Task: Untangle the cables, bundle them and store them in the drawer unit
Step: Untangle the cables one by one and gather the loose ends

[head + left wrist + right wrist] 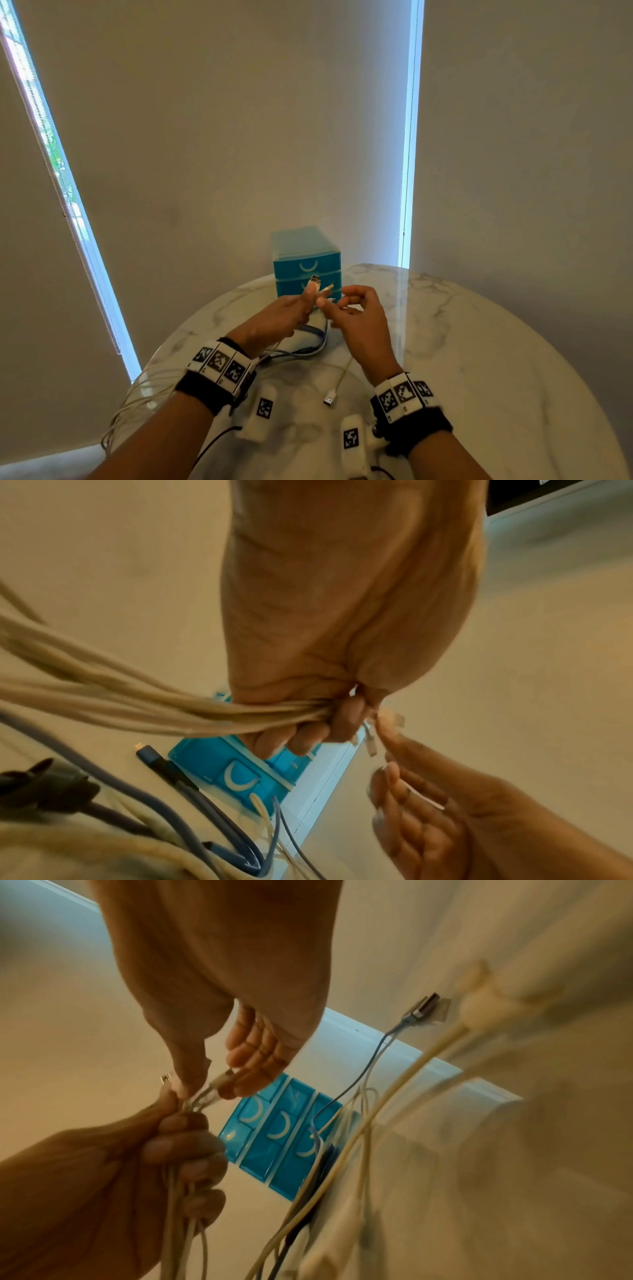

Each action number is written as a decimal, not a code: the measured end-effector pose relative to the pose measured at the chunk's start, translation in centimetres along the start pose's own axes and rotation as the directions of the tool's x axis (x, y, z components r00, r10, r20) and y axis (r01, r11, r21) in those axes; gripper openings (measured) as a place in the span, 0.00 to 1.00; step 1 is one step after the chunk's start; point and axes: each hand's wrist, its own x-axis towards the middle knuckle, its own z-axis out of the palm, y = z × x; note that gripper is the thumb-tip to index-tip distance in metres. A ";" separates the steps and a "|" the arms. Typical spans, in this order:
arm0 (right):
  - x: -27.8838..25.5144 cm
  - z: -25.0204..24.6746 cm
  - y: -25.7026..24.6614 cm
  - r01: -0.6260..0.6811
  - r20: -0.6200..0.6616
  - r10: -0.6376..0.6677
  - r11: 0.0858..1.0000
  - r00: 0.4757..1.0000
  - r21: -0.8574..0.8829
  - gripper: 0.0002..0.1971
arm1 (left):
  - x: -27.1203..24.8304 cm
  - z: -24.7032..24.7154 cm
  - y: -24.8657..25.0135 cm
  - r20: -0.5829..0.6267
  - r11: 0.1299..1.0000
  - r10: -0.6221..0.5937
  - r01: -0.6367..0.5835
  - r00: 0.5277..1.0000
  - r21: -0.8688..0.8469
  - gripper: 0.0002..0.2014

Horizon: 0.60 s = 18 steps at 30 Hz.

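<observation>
My left hand (301,306) is raised over the marble table (479,359) and grips a bundle of white cables (205,715); one USB plug (314,281) sticks up out of the fist. My right hand (334,303) meets it, with thumb and forefinger pinching a pale connector (219,1084) at the top of the bundle. The other right fingers are spread loosely. Behind both hands stands the blue drawer unit (306,260), all three drawers closed. A blue cable (310,344) lies looped on the table below the hands.
A loose white USB plug (329,400) lies on the table between my wrists. White cable loops (137,401) hang off the table's left edge. A blue cable with a metal plug (424,1008) and a dark connector (161,764) lie among the strands. Roller blinds fill the background.
</observation>
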 end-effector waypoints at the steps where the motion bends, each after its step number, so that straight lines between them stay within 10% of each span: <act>1: 0.2 -0.3 0.1 -0.022 0.060 0.028 0.995 0.998 -0.098 0.19 | 0.1 0.0 0.0 -0.039 0.999 0.008 -0.010 0.999 -0.047 0.32; 4: 0.7 -2.3 -0.9 0.056 0.389 0.143 0.887 0.910 -0.458 0.02 | 0.5 -0.1 0.0 -0.175 0.969 -0.038 -0.007 0.984 -0.248 0.28; 6: 1.0 -4.0 -1.6 0.152 0.564 0.239 0.816 0.790 -0.558 0.17 | 0.9 -0.1 0.0 -0.246 0.951 -0.093 0.013 0.965 -0.310 0.26; 13: -0.5 -3.5 -3.7 0.275 0.666 0.546 0.630 0.507 -0.726 0.21 | 2.0 1.0 -1.3 -0.202 0.776 -0.233 0.057 0.951 -0.628 0.22; 18: -0.9 -3.2 -2.8 0.283 0.596 0.559 0.548 0.577 -0.787 0.12 | 2.0 1.4 -2.2 -0.149 0.715 -0.218 0.054 0.965 -0.697 0.22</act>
